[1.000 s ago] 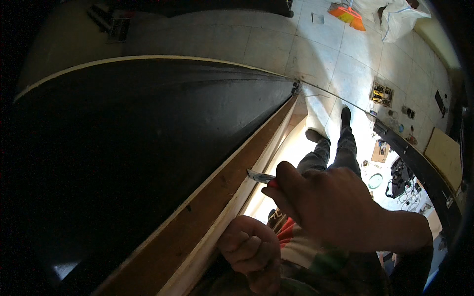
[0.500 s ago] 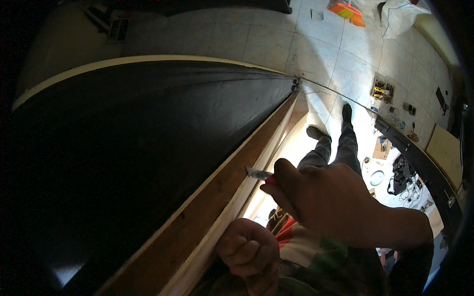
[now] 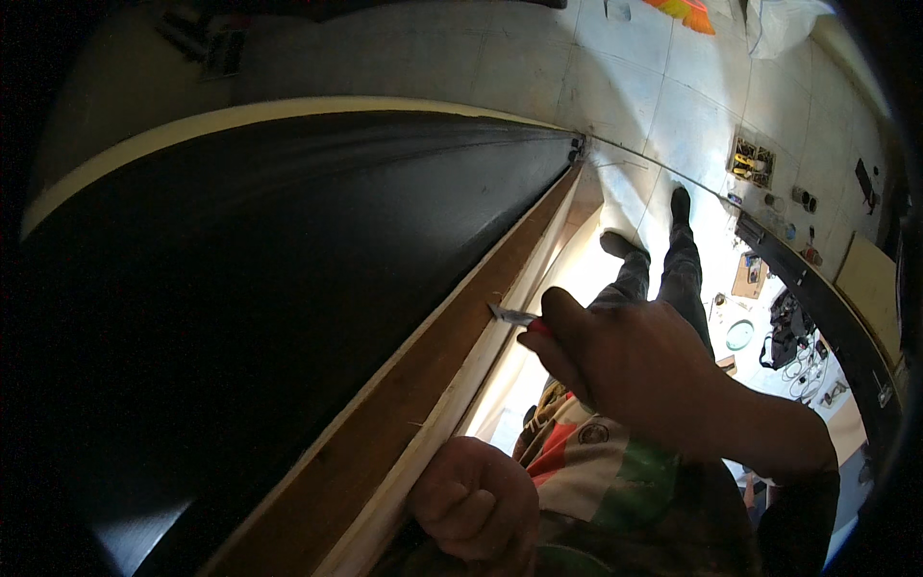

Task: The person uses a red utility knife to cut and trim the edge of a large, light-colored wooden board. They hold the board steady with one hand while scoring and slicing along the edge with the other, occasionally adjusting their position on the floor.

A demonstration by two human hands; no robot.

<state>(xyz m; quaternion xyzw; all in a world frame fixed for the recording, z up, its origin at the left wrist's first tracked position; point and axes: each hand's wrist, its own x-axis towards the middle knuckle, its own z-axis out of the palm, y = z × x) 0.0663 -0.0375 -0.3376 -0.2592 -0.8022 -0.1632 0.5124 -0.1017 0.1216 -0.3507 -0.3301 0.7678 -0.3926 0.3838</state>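
Note:
My right hand (image 3: pixel 639 370) is closed round the red handle of a utility knife (image 3: pixel 514 317). Its bare blade points left, with the tip at the brown wooden board (image 3: pixel 423 375) near where that meets a pale wood strip (image 3: pixel 437 413). Lower down, my left hand (image 3: pixel 476 505) is curled into a fist against the pale strip's near side. Whatever its fingers may enclose is hidden. A thin sliver (image 3: pixel 415 423) stands up from the wood between the two hands. Left of the board spreads a large dark panel (image 3: pixel 240 288) with a pale far edge.
My legs and dark shoes (image 3: pixel 625 245) are beyond my hands on the tiled floor (image 3: pixel 615 96). To the right lie a tool box (image 3: pixel 750 162), a black bag (image 3: pixel 788 327), cables and a round green-rimmed item (image 3: pixel 739 334). An orange broom (image 3: pixel 690 14) is at the far side.
The whole view has shifted a little. The knife stays at the wood, its tip slightly farther up in the picture. My left fist sits slightly lower along the strip.

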